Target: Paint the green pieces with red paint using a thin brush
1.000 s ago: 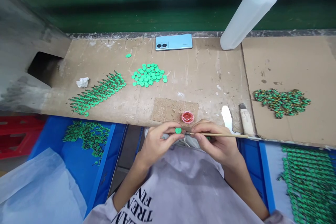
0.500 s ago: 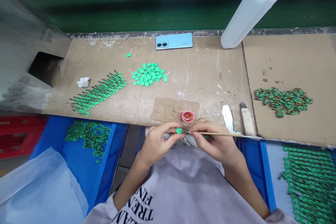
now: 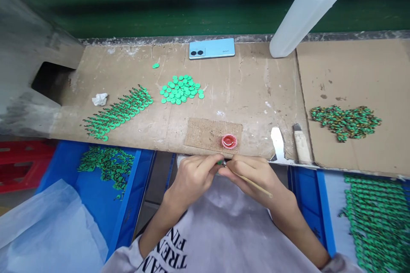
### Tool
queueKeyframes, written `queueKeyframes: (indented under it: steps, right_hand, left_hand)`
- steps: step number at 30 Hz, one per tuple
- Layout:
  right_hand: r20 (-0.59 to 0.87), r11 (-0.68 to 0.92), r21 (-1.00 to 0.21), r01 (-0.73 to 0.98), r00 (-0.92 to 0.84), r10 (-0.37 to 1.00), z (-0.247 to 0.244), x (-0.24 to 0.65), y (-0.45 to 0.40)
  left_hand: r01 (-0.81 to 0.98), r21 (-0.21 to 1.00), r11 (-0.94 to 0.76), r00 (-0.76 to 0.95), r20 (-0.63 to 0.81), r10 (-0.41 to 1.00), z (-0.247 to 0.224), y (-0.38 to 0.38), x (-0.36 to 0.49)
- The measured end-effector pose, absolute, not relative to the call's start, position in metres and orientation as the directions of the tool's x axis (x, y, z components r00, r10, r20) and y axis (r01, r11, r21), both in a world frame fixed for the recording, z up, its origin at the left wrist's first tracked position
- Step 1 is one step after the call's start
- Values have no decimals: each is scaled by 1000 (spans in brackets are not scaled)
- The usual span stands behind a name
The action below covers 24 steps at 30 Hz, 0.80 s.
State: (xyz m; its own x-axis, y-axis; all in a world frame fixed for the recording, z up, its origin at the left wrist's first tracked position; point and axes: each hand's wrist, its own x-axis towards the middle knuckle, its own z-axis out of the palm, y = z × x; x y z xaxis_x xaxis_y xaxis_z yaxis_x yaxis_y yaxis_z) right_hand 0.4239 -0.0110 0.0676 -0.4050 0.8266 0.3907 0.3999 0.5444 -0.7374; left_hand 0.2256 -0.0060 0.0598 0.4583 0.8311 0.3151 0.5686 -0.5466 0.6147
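Two hands meeting near bench edge: left hand (image 3: 192, 177) pinching green disc (image 3: 220, 162); right hand (image 3: 253, 175) gripping brush (image 3: 253, 183), tip touching disc.

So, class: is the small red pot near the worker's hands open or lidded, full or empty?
Open. The small red pot shows no lid, and glossy red fills its round mouth; depth cannot be told. It stands upright on the brown mat.

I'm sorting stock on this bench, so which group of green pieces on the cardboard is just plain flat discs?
The cluster of green discs just below the blue phone. The row to its left and the right-hand heap show dark parts mixed in.
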Motion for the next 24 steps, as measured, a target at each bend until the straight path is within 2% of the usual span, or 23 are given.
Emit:
queueKeyframes:
  steps: [4,6,8,10,13,15,17,24]
  right_hand:
    - [356,488,-816,311,-394,847,66,431,-14]
    - [333,422,-871,251,-330,883,64,435,-18]
    - [326,346,-925,153,-144,934,62,437,-22]
    - [291,295,-955,-30,87,953,61,436,-22]
    - [109,196,-937,-289,291,950,62,437,-13]
    - [-36,83,-926,-369,305,952,60,443,-3]
    - [-105,18,-912,-409,275,956,52,453,5]
    - [-78,28,-940,-341,293,953,28,462,8]
  left_hand:
    - [565,656,-501,422,292,858,61,-10,229]
    - [556,700,-449,373,273,887,62,-11,231]
    - [516,784,-345,300,212,930,63,-12,233]
    - [411,894,-177,231,85,969,66,-12,234]
    - [160,984,84,211,-117,971,69,-12,234]
    - [28,981,190,220,-192,957,71,-12,234]
    - [-32,968,249,219,-236,947,72,-12,234]
    - [-71,962,264,239,-241,941,68,-11,233]
